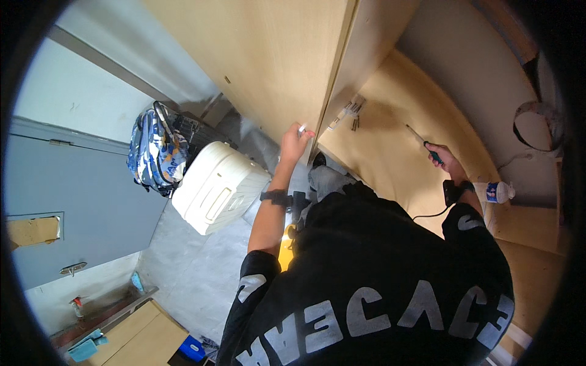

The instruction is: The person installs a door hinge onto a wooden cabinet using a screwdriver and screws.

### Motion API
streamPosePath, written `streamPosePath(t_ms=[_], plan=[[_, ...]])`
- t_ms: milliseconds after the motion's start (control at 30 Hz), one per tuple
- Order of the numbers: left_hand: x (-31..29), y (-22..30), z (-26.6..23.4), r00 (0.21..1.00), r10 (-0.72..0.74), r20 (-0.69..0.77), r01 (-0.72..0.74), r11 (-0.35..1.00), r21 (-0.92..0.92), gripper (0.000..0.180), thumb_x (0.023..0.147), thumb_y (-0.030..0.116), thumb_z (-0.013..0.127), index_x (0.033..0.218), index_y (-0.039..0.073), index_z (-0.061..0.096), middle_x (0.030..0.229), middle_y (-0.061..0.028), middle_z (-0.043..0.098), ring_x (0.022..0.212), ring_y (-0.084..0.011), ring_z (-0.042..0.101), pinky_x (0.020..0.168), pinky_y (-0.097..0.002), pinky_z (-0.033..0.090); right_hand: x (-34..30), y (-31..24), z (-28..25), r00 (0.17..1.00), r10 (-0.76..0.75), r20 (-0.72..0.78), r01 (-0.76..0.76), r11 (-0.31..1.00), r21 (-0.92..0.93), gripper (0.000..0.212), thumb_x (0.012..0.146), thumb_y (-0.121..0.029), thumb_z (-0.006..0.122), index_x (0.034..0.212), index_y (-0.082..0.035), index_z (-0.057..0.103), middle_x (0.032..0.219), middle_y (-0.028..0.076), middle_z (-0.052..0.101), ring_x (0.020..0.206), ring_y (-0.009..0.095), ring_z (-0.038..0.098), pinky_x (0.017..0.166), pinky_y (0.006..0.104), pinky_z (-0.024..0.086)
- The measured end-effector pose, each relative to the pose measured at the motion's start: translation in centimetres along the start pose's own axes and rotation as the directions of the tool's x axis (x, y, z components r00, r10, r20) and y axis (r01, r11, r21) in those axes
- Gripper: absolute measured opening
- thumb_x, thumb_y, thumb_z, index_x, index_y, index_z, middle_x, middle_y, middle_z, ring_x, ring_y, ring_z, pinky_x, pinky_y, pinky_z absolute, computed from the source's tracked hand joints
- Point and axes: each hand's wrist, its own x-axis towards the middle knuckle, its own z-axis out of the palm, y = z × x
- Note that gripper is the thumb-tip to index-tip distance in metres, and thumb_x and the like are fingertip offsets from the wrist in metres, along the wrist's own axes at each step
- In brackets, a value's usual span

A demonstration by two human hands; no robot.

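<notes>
My left hand (pixel 294 146) is up at the lower edge of a light wooden panel (pixel 281 67). Its fingers are closed on a small white piece (pixel 301 129) whose kind I cannot make out. Over the wooden surface (pixel 390 165) on the right, my right hand (pixel 448 160) grips a screwdriver (pixel 434 156) by its dark green handle, the thin metal shaft slanting up and left. Between the hands, close to the panel, lie several slim metal pieces (pixel 355 116), like screws or bolts, beside a small clear packet (pixel 339 118).
Left of me stand a white lidded box (pixel 213 186) and a blue patterned backpack (pixel 155 149) on the grey floor (pixel 189 262). A water bottle (pixel 499 192) lies beside my right forearm. A roll of tape (pixel 538 126) is at the far right. A grey door (pixel 79 189) fills the left side.
</notes>
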Motion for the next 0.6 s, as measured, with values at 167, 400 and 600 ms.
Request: streamPosePath(t_ms=[167, 400, 600], plan=[[-1.2, -2.5, -1.3, 0.993, 0.116, -0.023, -0.118, 0.989, -0.084, 0.030, 0.073, 0.024, 0.072, 0.076, 0.001, 0.053, 0.058, -0.0125, 0.053, 0.051, -0.0232, 0.050, 0.051, -0.0347, 0.042, -2.3, -0.3, 1.4, 0.999, -0.043, 0.032, 0.046, 0.995, -0.091, 0.026, 0.082, -0.036, 0.065, 0.084, -0.011, 0.057, 0.057, 0.001, 0.051, 0.040, 0.008, 0.041, 0.034, 0.0207, 0.029], [0.0, -0.3, 1.0, 0.986, 0.119, -0.119, -0.129, 0.988, -0.089, 0.032, 0.071, 0.022, 0.075, 0.075, 0.000, 0.052, 0.057, -0.0099, 0.051, 0.051, -0.0170, 0.045, 0.051, -0.0314, 0.041, -1.2, 3.5, 0.9, 0.998, 0.000, 0.061, 0.001, 1.000, -0.023, 0.025, 0.080, -0.032, 0.066, 0.087, -0.009, 0.059, 0.057, 0.003, 0.054, 0.040, 0.010, 0.044, 0.035, 0.0237, 0.031], [1.1, -0.5, 1.4, 1.000, -0.007, 0.025, 0.010, 0.992, -0.125, 0.034, 0.072, 0.023, 0.074, 0.071, 0.001, 0.049, 0.058, -0.0097, 0.048, 0.054, -0.0165, 0.044, 0.053, -0.0313, 0.040, -1.0, 4.8, 0.9, 0.999, 0.008, 0.051, -0.001, 0.993, -0.120, 0.026, 0.081, -0.033, 0.064, 0.079, -0.008, 0.059, 0.056, 0.003, 0.054, 0.040, 0.010, 0.044, 0.036, 0.0249, 0.033]])
